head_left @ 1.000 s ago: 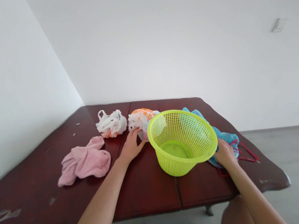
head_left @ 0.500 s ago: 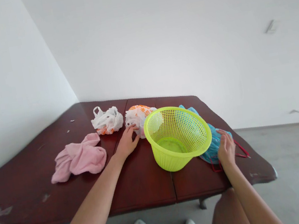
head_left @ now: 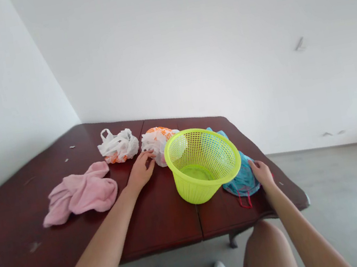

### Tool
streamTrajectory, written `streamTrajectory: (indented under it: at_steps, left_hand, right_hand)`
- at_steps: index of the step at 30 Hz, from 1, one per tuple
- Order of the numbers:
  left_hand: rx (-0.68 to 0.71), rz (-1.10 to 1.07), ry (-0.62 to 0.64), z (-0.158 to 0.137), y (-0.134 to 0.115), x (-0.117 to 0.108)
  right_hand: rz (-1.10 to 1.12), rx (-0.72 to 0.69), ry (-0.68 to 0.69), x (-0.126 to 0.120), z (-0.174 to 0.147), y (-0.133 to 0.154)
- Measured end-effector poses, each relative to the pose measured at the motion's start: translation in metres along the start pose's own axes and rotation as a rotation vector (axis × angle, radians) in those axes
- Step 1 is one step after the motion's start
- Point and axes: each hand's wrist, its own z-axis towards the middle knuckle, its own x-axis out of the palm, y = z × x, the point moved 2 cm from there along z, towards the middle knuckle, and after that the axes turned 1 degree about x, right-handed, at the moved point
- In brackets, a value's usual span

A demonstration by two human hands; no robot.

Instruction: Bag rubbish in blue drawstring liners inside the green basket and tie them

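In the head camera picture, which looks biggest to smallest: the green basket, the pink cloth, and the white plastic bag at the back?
1. Pink cloth and green basket: they cover about the same area, too close to rank.
2. White plastic bag: clearly smallest, though it lies farther from the camera, which shrinks it somewhat.

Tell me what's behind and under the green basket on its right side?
A blue bag with red straps pokes out from behind the green basket, lying on the table. The right hand touches it. The basket covers the bag's left part, so its full extent is hidden.
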Motion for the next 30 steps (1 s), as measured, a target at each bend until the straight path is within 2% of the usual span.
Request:
streamTrajectory:
  at_steps: [3, 5, 14, 17, 19, 22, 30]
  left_hand:
    - [-0.009, -0.028, -0.006, 0.0, 0.005, 0.002]
    - [-0.012, -0.041, -0.008, 0.0, 0.007, 0.003]
    - [-0.023, -0.056, -0.029, -0.001, 0.008, 0.001]
    - [-0.031, -0.054, -0.046, -0.001, 0.008, 0.0]
    - [-0.035, -0.054, -0.054, -0.001, 0.007, 0.0]
    - [-0.036, -0.054, -0.053, -0.001, 0.008, 0.001]
    - [-0.037, -0.033, -0.056, -0.001, 0.008, 0.001]
  right_hand:
    - [-0.03, -0.02, 0.143, -0.017, 0.013, 0.009]
    - [-0.051, -0.044, 0.147, -0.03, 0.027, 0.023]
    - [-0.012, -0.17, -0.051, -0.104, 0.124, 0.136]
    - [0.054, -0.238, -0.159, -0.133, 0.141, 0.168]
    - [0.094, -0.28, -0.165, -0.148, 0.146, 0.184]
    - [0.159, -0.305, -0.126, -0.16, 0.151, 0.196]
    - [0.467, -0.342, -0.067, -0.178, 0.161, 0.208]
